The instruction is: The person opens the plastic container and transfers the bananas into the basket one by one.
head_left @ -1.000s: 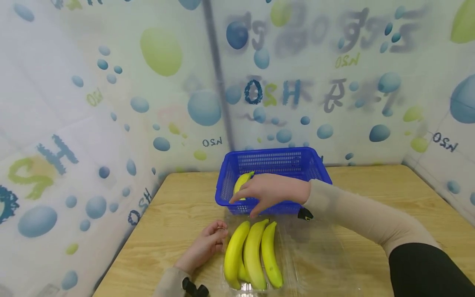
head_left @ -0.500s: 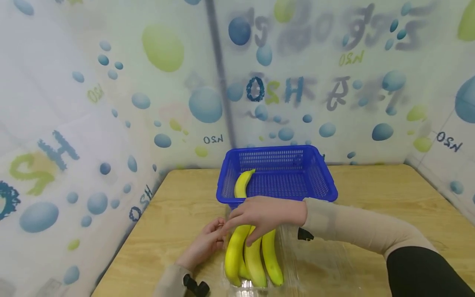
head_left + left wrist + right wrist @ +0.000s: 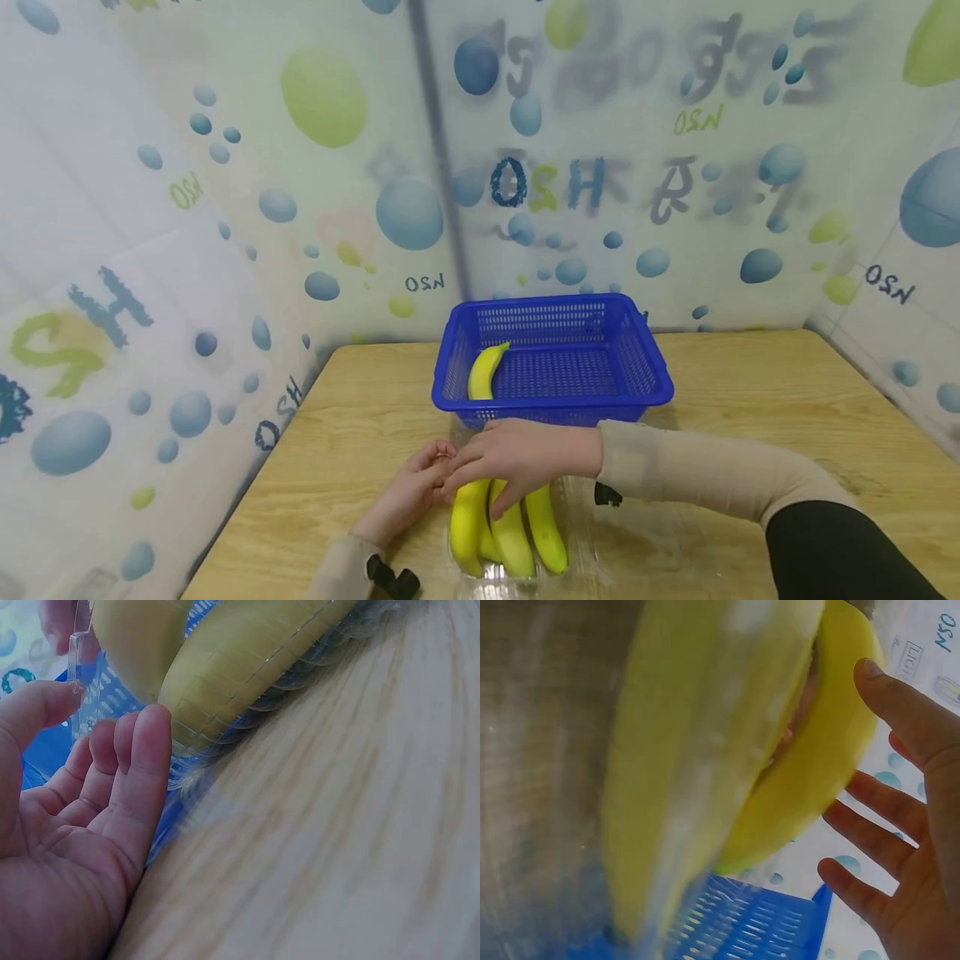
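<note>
Several bananas [image 3: 513, 546] lie side by side in a clear plastic clamshell container [image 3: 495, 588] at the table's front. At its far left corner, my left hand [image 3: 408, 492] holds the container's edge. In the left wrist view, the thumb touches the thin rim while the fingertips [image 3: 152, 724] rest by the ribbed wall [image 3: 296, 682]. My right hand [image 3: 521, 454] is over the bananas' far ends, covering them. The right wrist view has its fingers [image 3: 889, 694] spread about the outer banana [image 3: 817, 761]; whether they press it, I cannot tell. Another banana [image 3: 486, 372] lies in the blue basket [image 3: 555, 403].
The basket stands behind the container, near the patterned curtain wall [image 3: 337, 225]. Transparent plastic, seemingly the opened lid [image 3: 645, 533], lies right of the bananas. Bare wood table [image 3: 772, 392] shows on both sides.
From the basket's front edge, my right hand has come down and toward me, over the far ends of the bananas in the container. The left hand has stayed at the container's corner.
</note>
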Motion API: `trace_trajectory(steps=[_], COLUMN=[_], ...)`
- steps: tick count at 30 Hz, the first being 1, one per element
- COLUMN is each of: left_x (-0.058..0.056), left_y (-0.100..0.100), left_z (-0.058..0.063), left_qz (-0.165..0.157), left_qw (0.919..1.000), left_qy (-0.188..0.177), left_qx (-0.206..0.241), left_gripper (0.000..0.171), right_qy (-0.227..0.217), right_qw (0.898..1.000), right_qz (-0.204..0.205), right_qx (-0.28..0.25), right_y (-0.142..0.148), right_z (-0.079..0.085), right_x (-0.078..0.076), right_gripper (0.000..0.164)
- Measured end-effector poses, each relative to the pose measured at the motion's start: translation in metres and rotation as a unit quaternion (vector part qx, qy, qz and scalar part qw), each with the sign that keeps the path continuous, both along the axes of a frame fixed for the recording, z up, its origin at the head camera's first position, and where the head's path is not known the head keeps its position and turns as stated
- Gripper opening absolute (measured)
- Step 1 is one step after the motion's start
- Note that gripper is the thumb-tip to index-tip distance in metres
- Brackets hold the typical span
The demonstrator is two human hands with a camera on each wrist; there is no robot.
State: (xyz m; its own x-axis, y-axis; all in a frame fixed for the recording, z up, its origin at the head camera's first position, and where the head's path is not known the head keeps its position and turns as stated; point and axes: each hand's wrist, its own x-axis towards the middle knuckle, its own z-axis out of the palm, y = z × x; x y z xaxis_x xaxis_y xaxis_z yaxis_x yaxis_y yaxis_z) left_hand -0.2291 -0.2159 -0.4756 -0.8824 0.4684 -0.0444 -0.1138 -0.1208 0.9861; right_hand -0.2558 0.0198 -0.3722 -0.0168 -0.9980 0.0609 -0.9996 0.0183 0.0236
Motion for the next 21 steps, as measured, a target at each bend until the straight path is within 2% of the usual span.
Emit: trace_trajectory(steps=[8, 21], left_x=[-0.002, 0.002], left_y=[-0.001, 0.000], left_z=[-0.001, 0.000], left_qz=[0.003, 0.004], left_qw=[1.0000, 1.0000], left_qy=[-0.002, 0.008], left_qx=[0.001, 0.005], left_gripper=[0.011, 0.012], right_qy=[0.002, 0.003], right_qw=[1.000, 1.000], right_qz=[-0.011, -0.015], right_qx=[0.009, 0.018], right_y=[0.000, -0.003], right_z=[-0.007, -0.016], right_x=[-0.001, -0.005], right_gripper=[0.067, 0.065])
